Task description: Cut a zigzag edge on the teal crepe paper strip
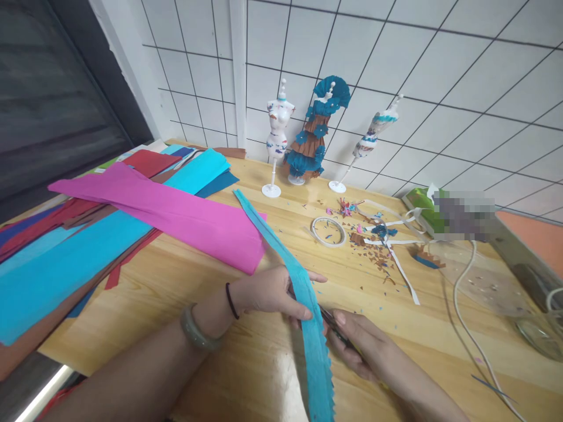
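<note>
A long folded strip of turquoise crepe paper runs from the middle of the table down to the bottom edge of the view. My left hand pinches it near the middle, thumb on top and fingers partly hidden beneath. Below that grip, the strip's right edge is cut into small zigzag teeth; above it the edge looks straight. In my right hand is a pair of dark-handled scissors, fingers wrapped round the handles. The blades point up and left, touching or very near the strip's right edge beside my left thumb.
Folded crepe paper sheets, a pink one on top, cover the table's left. Behind stand two bare mini mannequins and one dressed in blue and brown paper. A tape roll, paper scraps and a white cable lie rightward.
</note>
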The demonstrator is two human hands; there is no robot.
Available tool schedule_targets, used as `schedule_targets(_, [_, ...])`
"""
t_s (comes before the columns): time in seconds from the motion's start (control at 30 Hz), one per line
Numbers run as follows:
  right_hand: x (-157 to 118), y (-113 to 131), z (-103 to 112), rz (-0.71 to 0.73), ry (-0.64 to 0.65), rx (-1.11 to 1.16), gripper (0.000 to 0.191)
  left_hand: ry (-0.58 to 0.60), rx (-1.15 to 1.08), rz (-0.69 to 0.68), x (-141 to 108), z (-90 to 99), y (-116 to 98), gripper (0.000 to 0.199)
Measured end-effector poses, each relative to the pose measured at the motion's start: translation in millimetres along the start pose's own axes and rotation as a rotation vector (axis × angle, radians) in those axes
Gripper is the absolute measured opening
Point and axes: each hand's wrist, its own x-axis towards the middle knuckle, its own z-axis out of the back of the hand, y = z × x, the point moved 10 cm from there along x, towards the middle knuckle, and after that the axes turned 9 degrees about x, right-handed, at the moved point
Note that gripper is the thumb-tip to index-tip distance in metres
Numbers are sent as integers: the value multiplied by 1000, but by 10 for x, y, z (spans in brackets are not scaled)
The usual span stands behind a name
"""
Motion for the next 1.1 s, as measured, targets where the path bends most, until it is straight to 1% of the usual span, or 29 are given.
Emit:
schedule_targets(0.13, [-11,-44,-30,-9,39,-1,40,6,14,9,4,2,26,81])
schedule_targets(0.23, [-25,-65,-51,-27,51,-7,40,4,38,17,14,1,53,78])
schedule_targets(0.4, [-14,-21,-101,-27,41,12,38,-23,44,27,23,10,74,75])
schedule_targets(0.67, [-16,-78,-91,-66,26,11,38,-53,108,27,6,19,33,72])
schedule_targets(0.93, [-3,-22,-117,-37,41,-45,36,-65,190,7,9,37,13,65])
schedule_targets(1.1, [3,-26,-120,-46,47,-48,36,-38,191,5,9,28,32,65])
